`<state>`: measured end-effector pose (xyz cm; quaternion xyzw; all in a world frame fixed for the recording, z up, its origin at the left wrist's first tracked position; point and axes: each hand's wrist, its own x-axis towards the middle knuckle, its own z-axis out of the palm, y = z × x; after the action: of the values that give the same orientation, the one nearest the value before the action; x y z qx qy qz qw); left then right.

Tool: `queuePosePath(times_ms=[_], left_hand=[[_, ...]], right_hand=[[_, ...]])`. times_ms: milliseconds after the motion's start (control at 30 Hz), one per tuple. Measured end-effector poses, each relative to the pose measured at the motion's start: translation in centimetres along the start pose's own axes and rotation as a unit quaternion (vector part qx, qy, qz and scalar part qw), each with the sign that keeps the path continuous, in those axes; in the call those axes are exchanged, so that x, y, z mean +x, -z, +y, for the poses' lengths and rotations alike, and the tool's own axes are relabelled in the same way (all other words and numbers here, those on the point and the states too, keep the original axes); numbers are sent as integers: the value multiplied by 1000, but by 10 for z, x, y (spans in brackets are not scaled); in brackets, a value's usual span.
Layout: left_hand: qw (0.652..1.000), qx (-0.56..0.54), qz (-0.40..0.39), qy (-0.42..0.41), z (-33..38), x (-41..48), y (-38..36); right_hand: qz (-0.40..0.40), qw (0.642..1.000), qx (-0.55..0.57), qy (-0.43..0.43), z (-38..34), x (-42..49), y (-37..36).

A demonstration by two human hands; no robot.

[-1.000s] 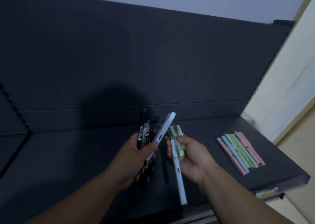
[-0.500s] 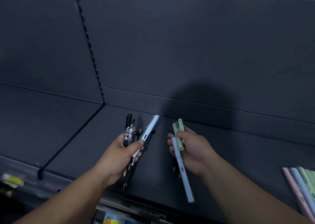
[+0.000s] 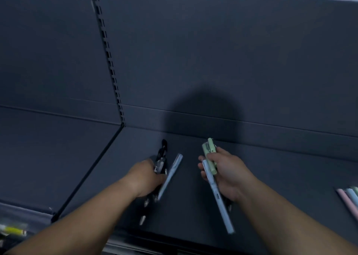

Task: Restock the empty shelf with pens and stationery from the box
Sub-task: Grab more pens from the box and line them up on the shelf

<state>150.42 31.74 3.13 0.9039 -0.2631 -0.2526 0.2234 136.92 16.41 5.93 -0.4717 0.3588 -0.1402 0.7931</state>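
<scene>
The left hand [image 3: 145, 177] is squeezing black pens [image 3: 161, 157] and a blue pen [image 3: 171, 174]. The right hand [image 3: 226, 173] is squeezing green pens [image 3: 210, 155] and a second blue pen [image 3: 217, 194] — all hovering over the dark shelf [image 3: 271, 167], probably being sorted by colour like the pastel pens [image 3: 346, 198] lying further right.

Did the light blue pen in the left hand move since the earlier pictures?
Yes. The light blue pen dropped toward the front, away from the shelf's back edge.
</scene>
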Motion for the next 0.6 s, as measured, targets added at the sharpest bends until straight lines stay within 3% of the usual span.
queuePosePath(times_ms=[400, 600], left_hand=[[995, 78, 55, -34, -13, 25, 16], [982, 183, -7, -56, -21, 13, 15]], right_hand=[[30, 989, -143, 22, 31, 16, -31], [37, 986, -157, 33, 37, 18, -34]])
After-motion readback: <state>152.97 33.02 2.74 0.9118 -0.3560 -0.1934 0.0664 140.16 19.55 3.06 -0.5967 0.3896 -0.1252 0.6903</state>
